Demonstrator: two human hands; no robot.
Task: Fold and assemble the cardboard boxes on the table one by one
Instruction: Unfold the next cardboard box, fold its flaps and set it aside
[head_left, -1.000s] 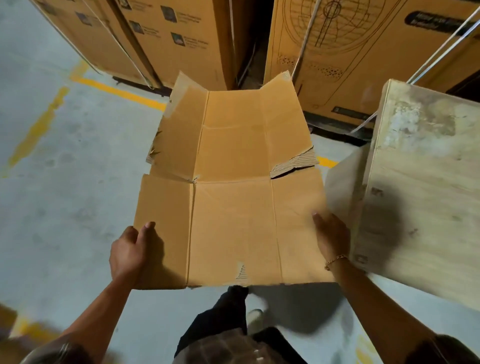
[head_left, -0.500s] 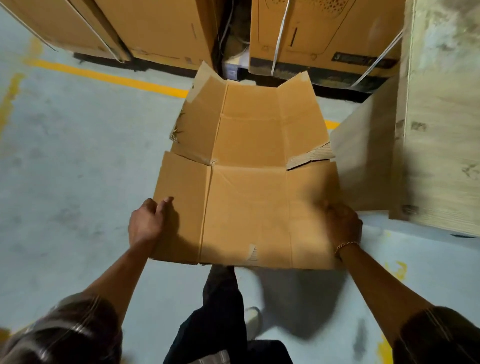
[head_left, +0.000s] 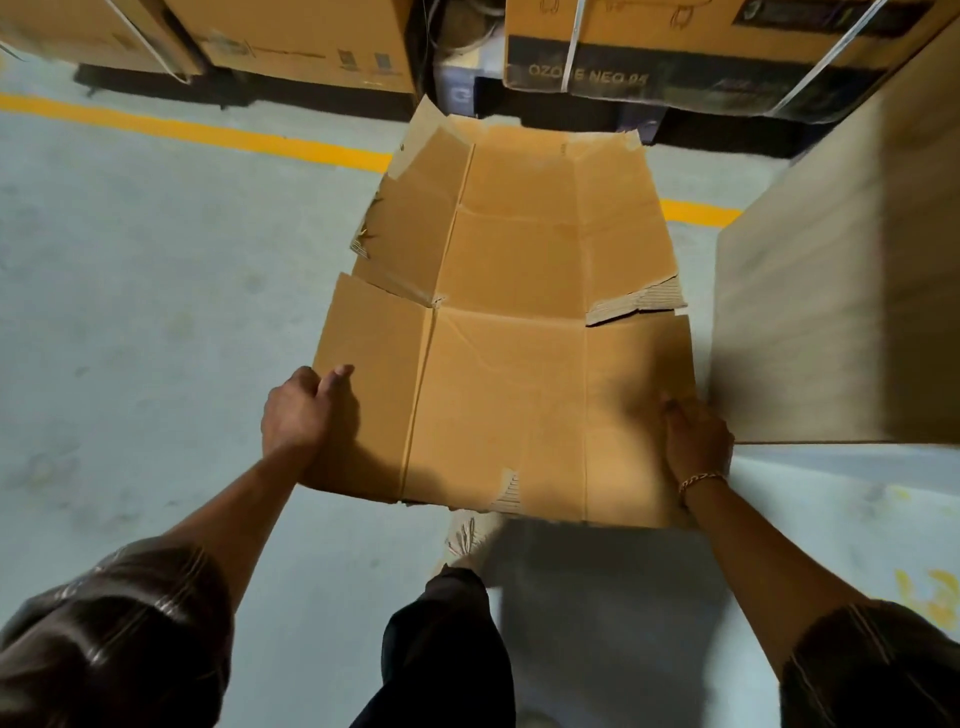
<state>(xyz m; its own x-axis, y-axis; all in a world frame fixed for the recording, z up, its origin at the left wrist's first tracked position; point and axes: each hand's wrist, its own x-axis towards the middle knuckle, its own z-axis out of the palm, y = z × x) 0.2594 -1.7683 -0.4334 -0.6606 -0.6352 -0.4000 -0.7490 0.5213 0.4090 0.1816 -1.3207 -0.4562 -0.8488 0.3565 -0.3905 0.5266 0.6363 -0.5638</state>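
Observation:
A flattened brown cardboard box hangs spread out in front of me above the grey floor, creased into panels, with torn edges at its left and right slits. My left hand grips its near left edge, thumb on top. My right hand, with a bracelet at the wrist, grips the near right edge. The far flaps tilt upward a little.
The side of a wooden table stands close on the right. Large strapped cartons line the back, behind a yellow floor line. My leg and shoe are below the cardboard. Open concrete floor lies to the left.
The view has tilted down and moved forward; the cardboard sheet stays held by both hands and now lies lower and nearer the cartons, beside the table's side.

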